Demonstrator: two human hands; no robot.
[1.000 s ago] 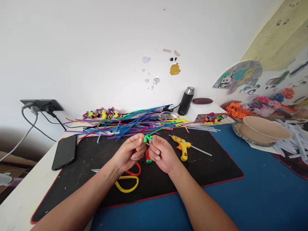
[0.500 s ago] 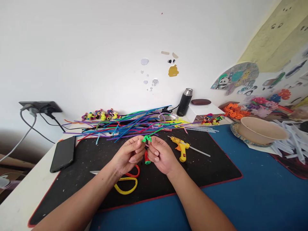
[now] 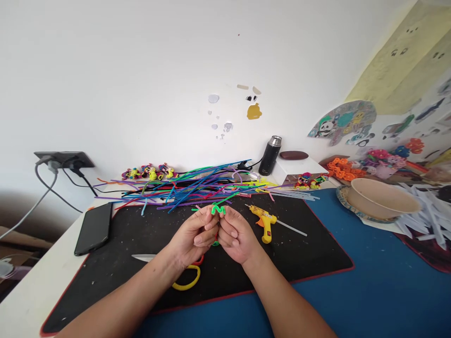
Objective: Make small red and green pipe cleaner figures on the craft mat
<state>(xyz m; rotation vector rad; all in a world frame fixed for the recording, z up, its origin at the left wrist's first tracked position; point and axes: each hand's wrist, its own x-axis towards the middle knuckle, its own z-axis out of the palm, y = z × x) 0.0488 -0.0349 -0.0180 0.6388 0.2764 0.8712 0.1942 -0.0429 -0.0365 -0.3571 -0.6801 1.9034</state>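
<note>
My left hand and my right hand meet over the black mat, fingertips pinched together on a bent green pipe cleaner. Its coiled end sticks up between my thumbs and a straight tail runs up and right. A small red and green piece shows just below, between my palms. Under my left wrist lie yellow-handled scissors with a red handle loop beside them, partly hidden.
A heap of coloured pipe cleaners lies along the mat's far edge. A yellow glue gun rests right of my hands, a black phone at the left. A flask, a paper bowl and craft figures stand behind.
My hands have drawn closer together and sit slightly lower in view, hiding most of the red and green piece. The green pipe cleaner stays pinched between them.
</note>
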